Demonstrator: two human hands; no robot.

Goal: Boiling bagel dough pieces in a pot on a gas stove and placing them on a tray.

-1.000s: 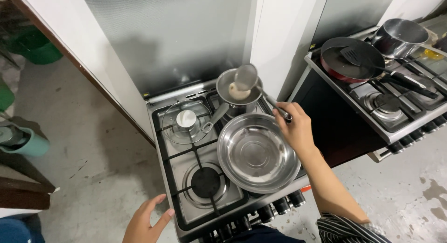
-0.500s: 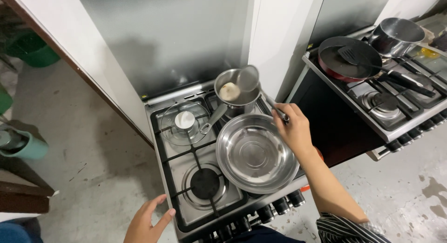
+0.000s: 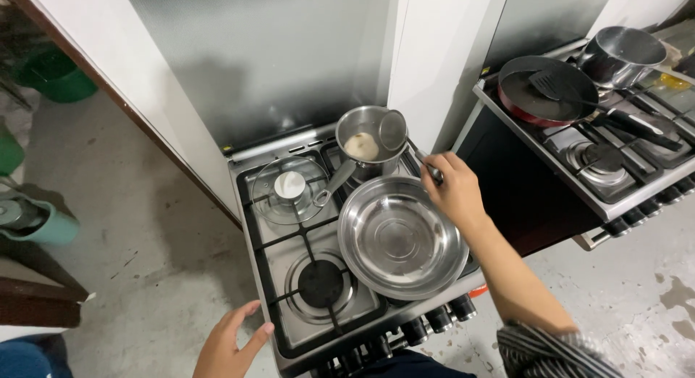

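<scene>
My right hand [image 3: 455, 192] grips the handle of a metal ladle [image 3: 393, 129], whose round bowl rests tilted at the right rim of a small steel saucepan [image 3: 353, 133] on the back right burner. A pale lump [image 3: 361, 145] lies inside the saucepan. In front of it a wide, empty steel bowl [image 3: 402, 237] sits on the front right burner, just left of my wrist. My left hand [image 3: 229, 345] hovers with fingers apart at the stove's front left corner, holding nothing.
A glass lid with a white knob [image 3: 289, 185] lies on the back left burner; the front left burner [image 3: 320, 283] is bare. A second stove [image 3: 607, 157] at right carries a red frying pan with a spatula [image 3: 547, 88] and a steel pot [image 3: 621, 54]. Green containers [image 3: 51, 74] stand on the floor at left.
The ladle has lifted off the pale lump and moved to the saucepan's right rim, leaving the lump uncovered. The left hand has stayed put.
</scene>
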